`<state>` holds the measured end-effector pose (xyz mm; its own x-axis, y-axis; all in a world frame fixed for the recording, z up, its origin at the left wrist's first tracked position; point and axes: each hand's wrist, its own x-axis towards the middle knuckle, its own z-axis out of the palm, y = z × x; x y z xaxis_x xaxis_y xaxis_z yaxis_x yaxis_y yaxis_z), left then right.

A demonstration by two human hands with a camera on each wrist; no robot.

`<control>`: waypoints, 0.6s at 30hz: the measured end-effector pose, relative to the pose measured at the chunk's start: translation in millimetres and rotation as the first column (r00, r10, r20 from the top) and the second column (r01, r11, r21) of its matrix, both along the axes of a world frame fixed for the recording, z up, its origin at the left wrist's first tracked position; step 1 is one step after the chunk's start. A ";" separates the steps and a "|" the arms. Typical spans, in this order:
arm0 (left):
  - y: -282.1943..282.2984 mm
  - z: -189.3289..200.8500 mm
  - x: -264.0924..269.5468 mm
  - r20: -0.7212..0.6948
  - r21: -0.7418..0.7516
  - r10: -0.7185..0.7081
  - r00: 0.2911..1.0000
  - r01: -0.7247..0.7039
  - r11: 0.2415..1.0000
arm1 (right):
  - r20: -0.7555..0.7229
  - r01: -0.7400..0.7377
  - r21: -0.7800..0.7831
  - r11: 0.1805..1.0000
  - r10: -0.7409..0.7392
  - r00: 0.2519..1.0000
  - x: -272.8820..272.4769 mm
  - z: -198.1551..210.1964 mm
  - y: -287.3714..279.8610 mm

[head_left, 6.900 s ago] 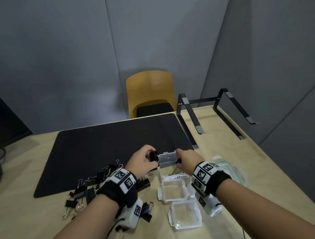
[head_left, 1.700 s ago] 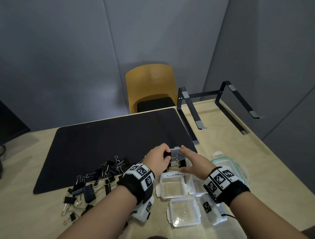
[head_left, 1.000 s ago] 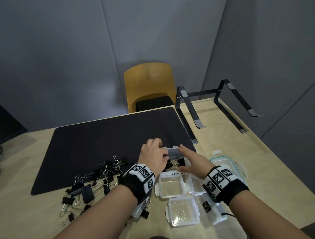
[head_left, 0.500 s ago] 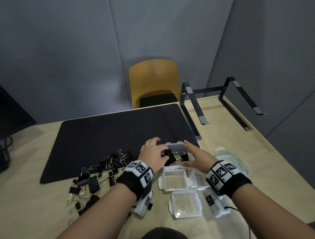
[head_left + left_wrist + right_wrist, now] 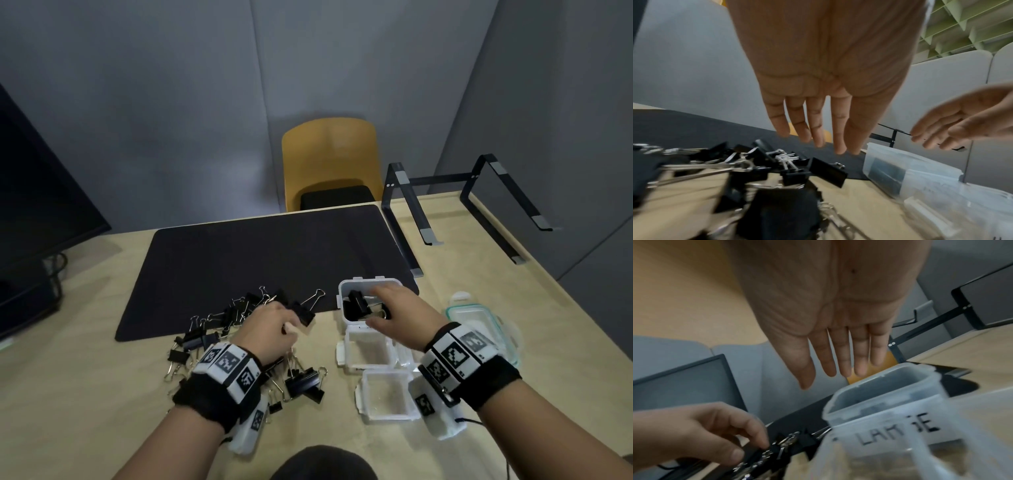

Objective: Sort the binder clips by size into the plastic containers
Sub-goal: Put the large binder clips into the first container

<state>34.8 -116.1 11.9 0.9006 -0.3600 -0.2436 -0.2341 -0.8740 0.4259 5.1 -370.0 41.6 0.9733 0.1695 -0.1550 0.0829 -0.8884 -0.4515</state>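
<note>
Nearest the table's (image 5: 85, 394) front edge: two small clear plastic containers (image 5: 387, 394), lidless, one behind the other, right of centre. Left of them a loose pile of black binder clips (image 5: 301, 383), strewn from bare wood back onto the front edge of a black mat (image 5: 257, 260), wire handles pointing every which way, no common axis; one big clip at the pile's near end lying with its long side roughly parallel to the front edge.

Above the pile, left hand (image 5: 269, 330), palm down, fingers extended and only slightly bent in the left wrist view, more curled toward the clips in the right wrist view; contact with a clip impossible to judge, nothing clearly held.

Further back, at the mat's front right corner, a taller clear container (image 5: 885, 402) marked "LARGE", upright, open, several black clips inside. Over its mouth, right hand (image 5: 397, 317), palm down, fingers straight and close together, empty.

Beside it toward the right edge, a teal-rimmed lid (image 5: 479, 318). Beyond, a black metal stand (image 5: 411, 212) at the far right corner, a yellow chair (image 5: 330, 161) past the far edge.
</note>
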 end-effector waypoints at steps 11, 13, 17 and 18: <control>67.8 -7.5 -24.9 -0.100 0.080 0.052 0.994 -0.044 0.996 | -0.179 -0.090 -0.030 0.995 0.083 0.980 -42.9 -14.4 92.4; 71.7 -5.8 -29.1 -0.121 0.091 0.037 0.992 -0.026 0.995 | -0.210 -0.088 -0.080 0.993 0.070 0.975 -46.5 -19.0 104.4; 75.0 -4.8 -34.9 -0.123 0.057 0.015 0.992 -0.008 0.998 | -0.224 -0.014 -0.170 0.985 -0.024 0.974 -55.7 -26.6 126.0; 74.7 -4.9 -34.6 -0.116 0.047 0.010 0.993 -0.005 0.999 | -0.221 0.017 -0.175 0.984 -0.056 0.974 -58.6 -28.5 130.8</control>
